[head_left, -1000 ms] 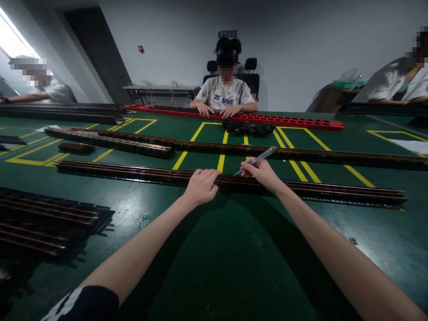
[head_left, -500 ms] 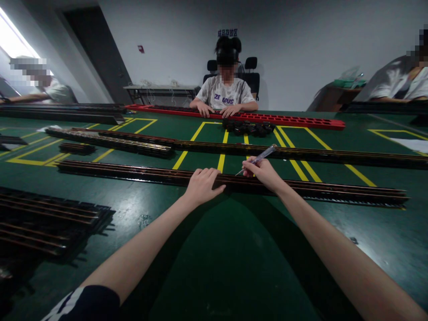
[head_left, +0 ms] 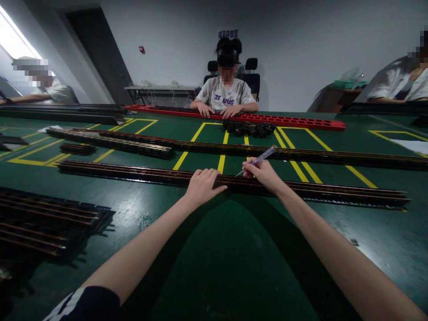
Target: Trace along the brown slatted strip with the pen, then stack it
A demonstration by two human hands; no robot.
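Note:
A long dark rail with copper-coloured strips along its length lies across the table in front of me. My left hand grips it near the middle, fingers over its far side and thumb stretched along the near edge. In my right hand is a screwdriver with a translucent handle, held like a pen and tilted. Its thin shaft points down and left, with the tip at the rail just right of my left hand. Whether the tip touches the rail, I cannot tell.
Behind lie another long rail and shorter rails. A stack of rails occupies the left front. Farther off are black parts and a red slotted frame, with a person's hands on it. People sit at both sides.
Very little differs. The view has shifted slightly, while both hands, the screwdriver and the rail keep nearly the same positions.

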